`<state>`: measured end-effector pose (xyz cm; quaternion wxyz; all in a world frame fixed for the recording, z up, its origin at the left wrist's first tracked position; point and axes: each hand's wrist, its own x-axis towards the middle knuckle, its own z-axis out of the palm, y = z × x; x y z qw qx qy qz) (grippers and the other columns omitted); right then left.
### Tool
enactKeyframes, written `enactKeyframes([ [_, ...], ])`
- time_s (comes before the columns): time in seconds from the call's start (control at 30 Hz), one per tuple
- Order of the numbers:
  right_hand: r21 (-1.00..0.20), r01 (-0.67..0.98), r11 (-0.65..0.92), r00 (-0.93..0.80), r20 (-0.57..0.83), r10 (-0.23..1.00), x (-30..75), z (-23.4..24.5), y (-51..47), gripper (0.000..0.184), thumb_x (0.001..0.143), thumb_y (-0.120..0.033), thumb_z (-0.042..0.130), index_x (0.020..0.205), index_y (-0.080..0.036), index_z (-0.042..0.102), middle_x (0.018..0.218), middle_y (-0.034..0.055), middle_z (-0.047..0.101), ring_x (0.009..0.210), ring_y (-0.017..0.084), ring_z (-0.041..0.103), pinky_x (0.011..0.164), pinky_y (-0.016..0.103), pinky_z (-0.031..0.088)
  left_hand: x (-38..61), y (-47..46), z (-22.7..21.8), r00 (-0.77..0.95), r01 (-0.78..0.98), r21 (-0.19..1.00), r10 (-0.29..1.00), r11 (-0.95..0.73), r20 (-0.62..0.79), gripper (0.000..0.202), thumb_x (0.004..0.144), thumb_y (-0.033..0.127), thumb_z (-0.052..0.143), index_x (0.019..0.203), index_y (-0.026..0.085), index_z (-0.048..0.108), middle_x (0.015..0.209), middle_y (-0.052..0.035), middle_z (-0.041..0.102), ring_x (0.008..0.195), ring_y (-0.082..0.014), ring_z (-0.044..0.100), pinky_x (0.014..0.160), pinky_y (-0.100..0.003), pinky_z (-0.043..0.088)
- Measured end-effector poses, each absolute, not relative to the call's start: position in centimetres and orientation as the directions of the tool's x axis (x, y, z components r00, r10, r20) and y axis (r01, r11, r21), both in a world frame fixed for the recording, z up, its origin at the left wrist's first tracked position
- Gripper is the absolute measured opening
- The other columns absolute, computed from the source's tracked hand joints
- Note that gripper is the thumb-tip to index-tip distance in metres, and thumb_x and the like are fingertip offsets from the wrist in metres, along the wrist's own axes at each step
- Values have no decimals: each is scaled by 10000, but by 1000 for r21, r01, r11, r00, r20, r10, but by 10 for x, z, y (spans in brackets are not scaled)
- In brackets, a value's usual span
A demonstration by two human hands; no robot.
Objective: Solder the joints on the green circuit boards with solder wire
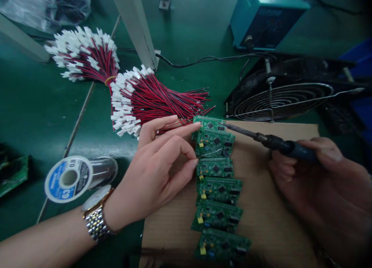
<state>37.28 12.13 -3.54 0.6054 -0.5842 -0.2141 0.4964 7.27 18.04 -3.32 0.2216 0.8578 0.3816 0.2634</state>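
Observation:
My left hand (158, 167) pinches a thin solder wire (211, 152) between thumb and forefinger, its tip lying over the second green circuit board (214, 143). Two other fingers stretch toward the top board (209, 124). My right hand (316, 179) is closed round the dark handle of a soldering iron (261, 137), whose tip touches the top board's right edge. Several green boards (217, 190) lie overlapped in a column on a sheet of cardboard (270, 221).
Two bundles of red-and-black wires with white connectors (139, 95) lie behind the boards. A solder spool (75, 177) sits left of my wrist. A fan with a wire grille (285, 99) and a teal soldering station (264, 18) stand at the back right on the green bench (35, 105).

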Motion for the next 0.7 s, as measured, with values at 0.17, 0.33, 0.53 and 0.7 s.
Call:
enactKeyframes([
  [0.17, -905, -387, -179, 418, -345, 840, 369, -32, 125, 328, 579, -409, 983, 757, -234, 772, 655, -2, 619, 571, 129, 587, 468, 205, 532, 76, 180, -35, 615, 521, 619, 761, -588, 207, 80, 1084, 173, 546, 1046, 229, 590, 1588, -17, 593, 1547, -265, 344, 1294, -540, 296],
  [0.33, -900, -402, -169, 375, -330, 866, 369, -31, 123, 311, 619, -418, 979, 776, -239, 780, 663, -9, 624, 586, 120, 598, 493, 191, 550, 77, 178, -31, 601, 506, 656, 775, -559, 196, 82, 1082, 180, 542, 1040, 234, 587, 1478, -28, 640, 1428, -266, 436, 1221, -547, 355],
  [0.53, -898, -414, -148, 317, -295, 901, 370, -31, 124, 259, 679, -419, 953, 778, -252, 781, 638, -7, 634, 557, 110, 598, 496, 180, 552, 75, 181, -31, 605, 447, 706, 767, -550, 214, 87, 1077, 165, 540, 1033, 238, 557, 1400, -16, 679, 1348, -230, 477, 1200, -485, 396],
  [0.7, -906, -400, -138, 300, -272, 914, 372, -31, 125, 218, 714, -415, 923, 804, -255, 805, 620, -1, 628, 550, 112, 592, 490, 187, 552, 74, 186, -36, 577, 514, 661, 791, -547, 205, 79, 1078, 157, 530, 1048, 227, 550, 1524, -55, 620, 1459, -238, 436, 1226, -480, 403],
])
